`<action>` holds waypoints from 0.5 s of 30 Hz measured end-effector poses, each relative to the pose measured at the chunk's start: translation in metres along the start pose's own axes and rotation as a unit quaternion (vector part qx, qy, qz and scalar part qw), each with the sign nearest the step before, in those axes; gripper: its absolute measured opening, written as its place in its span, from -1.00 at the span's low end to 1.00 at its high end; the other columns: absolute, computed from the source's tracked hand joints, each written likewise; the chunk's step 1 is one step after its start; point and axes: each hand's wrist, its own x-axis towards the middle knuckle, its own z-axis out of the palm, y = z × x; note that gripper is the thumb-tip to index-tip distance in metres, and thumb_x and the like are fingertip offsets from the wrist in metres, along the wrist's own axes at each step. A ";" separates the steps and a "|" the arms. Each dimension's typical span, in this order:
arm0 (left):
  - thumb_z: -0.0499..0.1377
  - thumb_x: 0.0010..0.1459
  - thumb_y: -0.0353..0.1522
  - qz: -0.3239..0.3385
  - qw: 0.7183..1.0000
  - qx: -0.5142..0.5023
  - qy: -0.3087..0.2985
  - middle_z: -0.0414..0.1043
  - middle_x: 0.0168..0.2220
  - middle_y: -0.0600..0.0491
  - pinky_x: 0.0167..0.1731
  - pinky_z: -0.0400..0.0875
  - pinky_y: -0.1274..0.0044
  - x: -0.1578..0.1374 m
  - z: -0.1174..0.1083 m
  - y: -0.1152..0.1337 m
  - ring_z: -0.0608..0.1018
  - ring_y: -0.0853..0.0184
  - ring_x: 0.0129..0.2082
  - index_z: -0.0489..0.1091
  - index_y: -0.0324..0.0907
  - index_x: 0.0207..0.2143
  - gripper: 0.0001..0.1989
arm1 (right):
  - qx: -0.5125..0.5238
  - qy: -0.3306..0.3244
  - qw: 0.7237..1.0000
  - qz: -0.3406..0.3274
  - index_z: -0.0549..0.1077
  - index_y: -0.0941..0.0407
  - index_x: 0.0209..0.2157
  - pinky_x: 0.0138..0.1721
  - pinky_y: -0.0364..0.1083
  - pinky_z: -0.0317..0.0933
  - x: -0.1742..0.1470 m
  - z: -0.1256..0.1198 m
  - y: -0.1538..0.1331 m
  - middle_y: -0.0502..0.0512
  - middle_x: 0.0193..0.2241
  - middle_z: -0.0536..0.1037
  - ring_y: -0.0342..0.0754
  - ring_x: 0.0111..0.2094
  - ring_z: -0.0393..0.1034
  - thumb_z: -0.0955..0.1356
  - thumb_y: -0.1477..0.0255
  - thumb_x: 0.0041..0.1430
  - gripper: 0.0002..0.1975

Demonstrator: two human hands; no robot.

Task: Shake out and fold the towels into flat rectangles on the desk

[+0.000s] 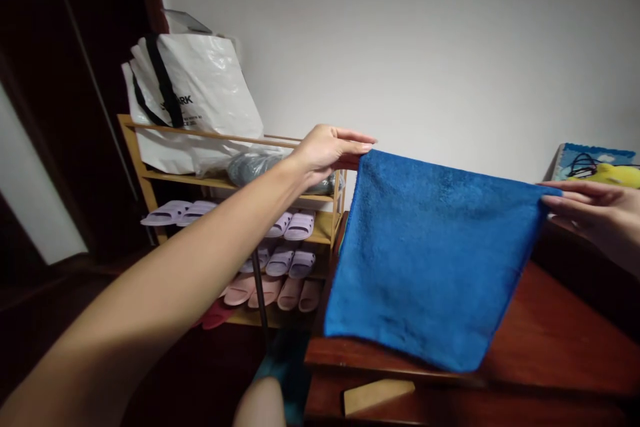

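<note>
Pinched at its top corners by left hand [327, 150] and right hand [595, 210], the cloth [430, 260] hangs spread, unfolded, its lower edge touching the table [555, 340].

The white bag [200, 90] shows "ARK" (earlier letters hidden by strap).

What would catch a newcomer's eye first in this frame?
A bright blue fluffy cloth is stretched in mid-frame, the left hand and right hand each pinching a top corner, its lower edge draped on the dark red wooden table. Behind, at left, a light wooden shoe rack holds pale slippers and a white plastic bag.
</note>
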 end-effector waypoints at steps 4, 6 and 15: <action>0.21 0.04 -0.63 -0.027 0.998 -0.032 0.049 0.49 -0.48 0.00 -0.17 0.42 0.39 0.006 -0.011 -0.021 0.55 0.37 -0.42 0.50 -0.34 -0.41 -0.89 | 0.068 -0.019 0.998 -0.002 0.48 0.22 -0.10 -0.22 -0.20 0.28 0.008 0.032 0.004 0.27 -0.21 0.53 -0.19 -0.34 0.44 0.46 0.29 -0.06 -0.53; 0.17 0.06 -0.66 -0.047 0.995 -0.062 0.058 0.47 -0.51 0.03 -0.18 0.42 0.45 0.008 -0.015 -0.034 0.52 0.43 -0.45 0.47 -0.33 -0.46 -0.85 | 0.088 -0.027 0.996 -0.004 0.47 0.29 -0.11 -0.20 -0.18 0.27 0.010 0.045 0.005 0.31 -0.21 0.52 -0.18 -0.32 0.43 0.46 0.31 -0.05 -0.52; 0.24 -0.13 -0.68 0.050 0.994 0.061 0.074 0.44 -0.46 0.09 -0.24 0.34 0.52 0.020 -0.020 -0.067 0.46 0.45 -0.42 0.48 -0.32 -0.38 -0.78 | 0.091 -0.017 0.996 -0.003 0.45 0.40 -0.11 -0.17 -0.16 0.26 0.028 0.067 0.011 0.40 -0.21 0.51 -0.12 -0.28 0.44 0.43 0.30 -0.02 -0.49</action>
